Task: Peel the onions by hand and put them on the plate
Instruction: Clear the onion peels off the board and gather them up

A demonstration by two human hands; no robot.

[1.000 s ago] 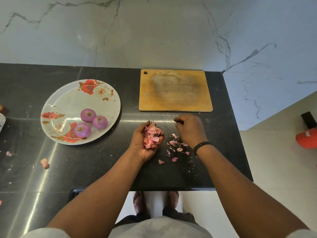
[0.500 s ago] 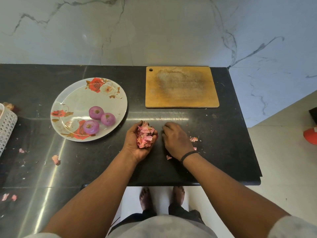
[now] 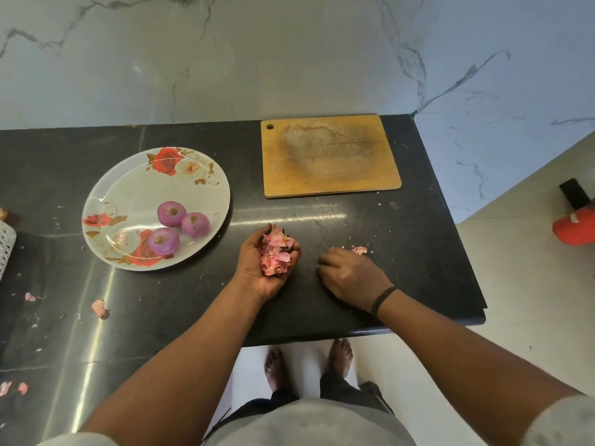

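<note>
Three round peeled onions [image 3: 176,227] on glossy floral plate [image 3: 135,188], tabletop [image 3: 418,252] left. Left hand [image 3: 267,262] cupped around papery pink skins [image 3: 276,255]. Right hand [image 3: 351,276] curled, knuckles up, grip unclear. Worn wooden board [image 3: 330,156] at back edge.

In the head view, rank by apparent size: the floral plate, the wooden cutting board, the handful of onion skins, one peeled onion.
Largest to smallest:
1-2. floral plate and wooden cutting board: they look alike, too close to rank.
3. handful of onion skins, cupped in the left hand.
4. peeled onion; all three look alike.
</note>
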